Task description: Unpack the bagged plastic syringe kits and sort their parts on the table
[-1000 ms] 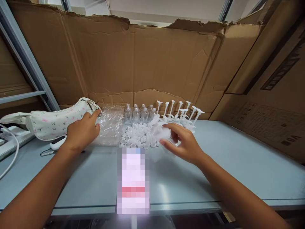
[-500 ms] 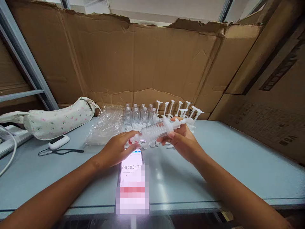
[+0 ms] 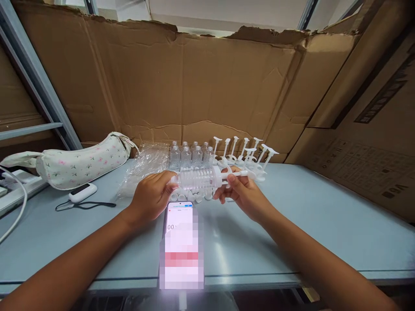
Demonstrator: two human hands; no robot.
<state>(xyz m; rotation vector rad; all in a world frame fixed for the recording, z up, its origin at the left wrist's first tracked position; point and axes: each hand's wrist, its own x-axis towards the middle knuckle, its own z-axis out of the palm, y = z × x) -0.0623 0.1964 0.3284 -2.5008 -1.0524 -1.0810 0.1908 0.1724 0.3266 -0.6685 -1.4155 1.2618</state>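
Both my hands hold a transparent plastic syringe level above the table. My left hand grips the barrel's left end. My right hand holds the flange and white plunger rod at the right end. Behind the syringe stand several small water bottles and several upright white plungers. A heap of white caps lies beneath it, mostly hidden by the syringe and my hands. A smartphone lies face up below my hands, its screen partly pixelated.
A floral fabric bag and a crumpled plastic sheet lie left on the pale blue table. A white device with a black cord sits nearby. Cardboard walls the back and right.
My left hand has moved from beside the bag onto the syringe. The syringe has gone from tilted to level, and both hands now hold it.
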